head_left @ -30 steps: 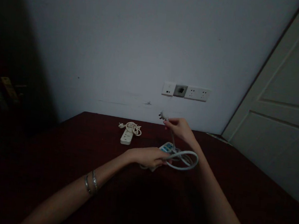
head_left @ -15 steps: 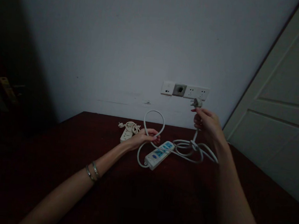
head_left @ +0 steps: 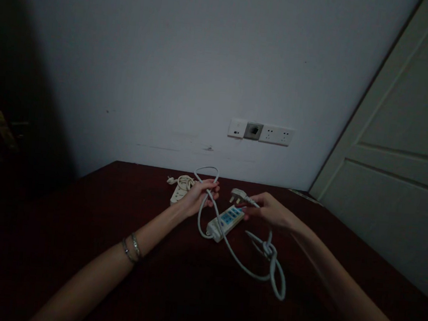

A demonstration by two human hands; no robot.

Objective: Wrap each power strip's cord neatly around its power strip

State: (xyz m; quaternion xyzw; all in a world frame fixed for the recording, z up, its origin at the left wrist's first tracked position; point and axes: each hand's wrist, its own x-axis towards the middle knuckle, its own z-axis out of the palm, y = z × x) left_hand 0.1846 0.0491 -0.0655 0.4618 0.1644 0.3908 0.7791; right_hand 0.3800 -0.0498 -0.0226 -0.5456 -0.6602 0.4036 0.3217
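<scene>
A white power strip (head_left: 225, 220) with blue sockets lies on the dark red table (head_left: 80, 229). Its white cord (head_left: 242, 265) loops off it. My left hand (head_left: 199, 195) is closed round a loop of that cord, lifted just above the table. My right hand (head_left: 271, 213) pinches the cord right behind the white plug (head_left: 238, 195), holding the plug over the strip with its pins pointing left. Lower down, the cord hangs knotted in a loop towards the near right.
A second, cream power strip (head_left: 179, 191) with its coiled cord lies at the table's far edge. A row of wall sockets (head_left: 261, 132) sits on the white wall above. A pale door (head_left: 397, 161) stands at the right. Darkness fills the left side.
My right hand has come down from near the wall sockets to just above the power strip, bringing the plug with it. The cord's loops have been pulled out towards the near right.
</scene>
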